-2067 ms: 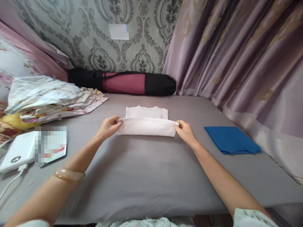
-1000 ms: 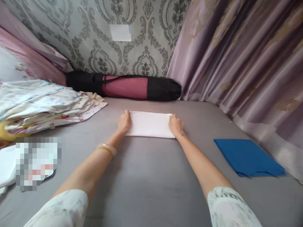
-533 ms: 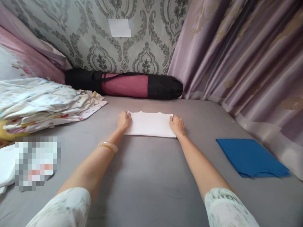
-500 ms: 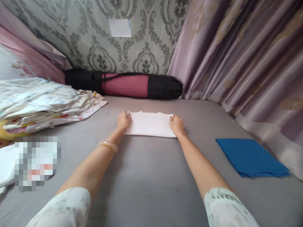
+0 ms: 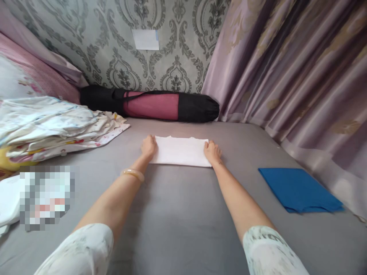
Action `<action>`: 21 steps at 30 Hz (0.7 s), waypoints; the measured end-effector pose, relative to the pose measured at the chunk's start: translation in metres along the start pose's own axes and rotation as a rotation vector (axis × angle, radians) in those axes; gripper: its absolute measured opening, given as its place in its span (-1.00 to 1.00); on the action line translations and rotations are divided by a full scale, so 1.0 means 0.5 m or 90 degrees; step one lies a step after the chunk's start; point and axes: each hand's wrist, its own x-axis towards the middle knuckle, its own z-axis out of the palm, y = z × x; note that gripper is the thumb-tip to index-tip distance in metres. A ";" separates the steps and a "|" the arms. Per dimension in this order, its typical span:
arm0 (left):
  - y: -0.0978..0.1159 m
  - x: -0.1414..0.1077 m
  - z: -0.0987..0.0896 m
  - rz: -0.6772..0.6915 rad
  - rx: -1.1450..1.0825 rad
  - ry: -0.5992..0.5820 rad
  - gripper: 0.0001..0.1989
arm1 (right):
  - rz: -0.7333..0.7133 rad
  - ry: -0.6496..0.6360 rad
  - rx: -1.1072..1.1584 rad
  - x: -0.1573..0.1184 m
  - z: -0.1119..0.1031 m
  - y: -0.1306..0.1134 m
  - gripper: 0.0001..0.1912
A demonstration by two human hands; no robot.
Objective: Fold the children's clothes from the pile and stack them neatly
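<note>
A white folded garment (image 5: 180, 152), a wide rectangle with a slightly uneven far edge, lies on the grey bed sheet (image 5: 177, 214) in front of me. My left hand (image 5: 149, 146) grips its left end, fingers curled over the edge. At the opposite end, my right hand (image 5: 212, 151) pinches the cloth with its thumb on top. The undersides of both grips are hidden. Off to the right, a blue folded cloth (image 5: 299, 190) lies flat, apart from my hands.
A pile of patterned cloths (image 5: 54, 126) sits at the left. Nearer me are white fabric (image 5: 8, 198) and a blurred-out item (image 5: 47, 198). A black and pink roll bag (image 5: 151, 105) lies along the papered wall. Purple curtains (image 5: 286, 76) hang at the right.
Both hands keep their hold on the white folded garment, which stays practically in place. The view has shifted slightly.
</note>
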 end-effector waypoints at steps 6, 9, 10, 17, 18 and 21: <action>-0.027 0.028 -0.017 -0.017 -0.053 -0.026 -0.58 | -0.003 -0.099 0.044 0.018 -0.032 0.012 -0.56; -0.025 0.011 -0.026 0.034 -0.052 0.046 -0.59 | 0.018 -0.069 0.048 0.006 -0.057 0.000 -0.57; -0.017 -0.001 -0.024 0.073 -0.046 0.072 -0.60 | 0.013 -0.027 0.044 -0.004 -0.062 -0.011 -0.57; 0.091 -0.109 0.033 0.341 0.062 -0.027 -0.54 | -0.375 -0.023 0.001 -0.097 -0.018 -0.125 -0.53; 0.099 -0.119 0.040 0.343 0.079 -0.041 -0.53 | -0.398 -0.039 -0.008 -0.104 -0.006 -0.132 -0.51; 0.103 -0.132 0.052 0.343 0.116 -0.072 -0.50 | -0.406 -0.072 -0.027 -0.112 0.019 -0.136 -0.48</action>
